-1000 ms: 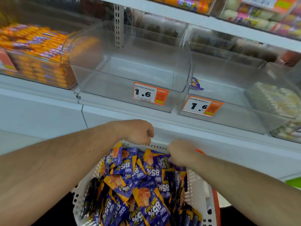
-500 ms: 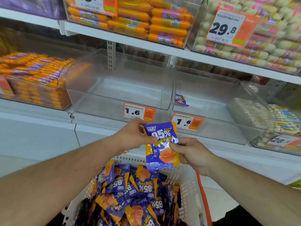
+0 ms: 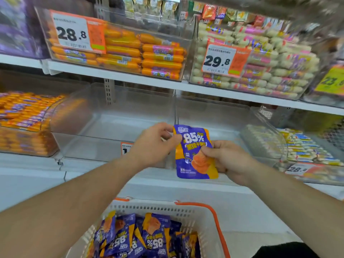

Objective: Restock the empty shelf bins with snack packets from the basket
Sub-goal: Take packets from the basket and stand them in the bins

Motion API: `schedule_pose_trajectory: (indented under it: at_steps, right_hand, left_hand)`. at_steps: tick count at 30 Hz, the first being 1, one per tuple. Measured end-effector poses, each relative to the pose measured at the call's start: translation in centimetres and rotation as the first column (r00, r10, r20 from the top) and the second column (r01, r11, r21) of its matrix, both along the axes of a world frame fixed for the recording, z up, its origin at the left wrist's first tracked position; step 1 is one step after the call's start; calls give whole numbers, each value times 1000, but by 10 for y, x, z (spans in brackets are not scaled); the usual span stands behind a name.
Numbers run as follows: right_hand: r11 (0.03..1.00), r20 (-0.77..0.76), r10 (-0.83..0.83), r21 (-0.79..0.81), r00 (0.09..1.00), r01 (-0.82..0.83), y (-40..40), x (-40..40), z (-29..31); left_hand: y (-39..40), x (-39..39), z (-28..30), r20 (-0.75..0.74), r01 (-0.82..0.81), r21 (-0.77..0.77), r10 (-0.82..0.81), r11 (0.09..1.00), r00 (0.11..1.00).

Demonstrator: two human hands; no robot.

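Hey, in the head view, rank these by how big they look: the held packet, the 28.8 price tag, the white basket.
1. white basket, nearest the camera
2. 28.8 price tag
3. held packet, looks close to the tag, so unsure

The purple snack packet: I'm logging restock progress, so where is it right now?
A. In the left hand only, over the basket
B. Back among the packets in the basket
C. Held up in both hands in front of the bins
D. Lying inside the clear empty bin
C: the purple snack packet is pinched at its top edge by the left hand and at its middle by the right hand, in front of the clear empty bin and above the basket.
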State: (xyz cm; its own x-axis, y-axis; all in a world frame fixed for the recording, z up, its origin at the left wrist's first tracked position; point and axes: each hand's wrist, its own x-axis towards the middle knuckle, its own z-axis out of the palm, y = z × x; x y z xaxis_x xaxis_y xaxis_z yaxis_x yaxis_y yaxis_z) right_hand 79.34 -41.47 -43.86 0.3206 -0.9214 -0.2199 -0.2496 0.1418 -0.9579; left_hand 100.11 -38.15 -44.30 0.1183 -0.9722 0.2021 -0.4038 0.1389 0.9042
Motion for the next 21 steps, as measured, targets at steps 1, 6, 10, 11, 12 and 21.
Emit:
schedule_pose_trajectory:
  at_steps: [1,6,10,11,12,21]
  right_hand:
    - [1000,-10,-28,14,1000,28,-10,-7,7]
    - [962,-115,-264,42,958,270,-82,-21,23]
    - [948,-235,-286,72,929,310,-145,-3,4]
    - [954,-270,-256,85,928,288,-157,5,-2]
    - [960,-302,-224,94,927,263,-169,14,-9]
    - [985,-529,-104,62,842,161,-216,64,-52]
  left_hand:
    - [-11,3,4,88,-79,-69,85,995,993]
    - [-66,13,11,233,-166,42,152,985,961]
    - [-93,3,-4,169,-84,205,49,975,984]
    - [-95,1,-9,167,-72,243,31,967,985]
    - [-95,0,-13,172,-68,273,21,960,985]
    - [-101,3,-21,147,-62,317,15,947,989]
